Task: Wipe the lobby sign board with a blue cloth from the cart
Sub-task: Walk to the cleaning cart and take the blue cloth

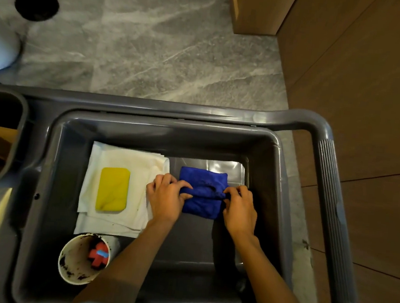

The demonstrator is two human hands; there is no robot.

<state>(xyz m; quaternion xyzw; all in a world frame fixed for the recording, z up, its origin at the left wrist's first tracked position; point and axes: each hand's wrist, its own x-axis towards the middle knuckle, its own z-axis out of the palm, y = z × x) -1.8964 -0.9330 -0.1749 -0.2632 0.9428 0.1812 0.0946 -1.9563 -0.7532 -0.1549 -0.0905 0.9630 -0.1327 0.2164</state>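
A folded blue cloth (202,190) lies on the bottom of the grey cart's bin (161,133), right of centre. My left hand (165,198) pinches the cloth's left edge. My right hand (240,207) pinches its right edge. Both hands are closed on the fabric, bunching a ridge across its middle. The cloth still rests in the bin. The sign board is not in view.
A yellow sponge (113,190) lies on white cloths (141,170) in the bin's left half. A dirty white cup (81,259) with a red piece inside stands at the front left. The cart handle (332,188) runs along the right. A black round base (36,4) stands on the marble floor.
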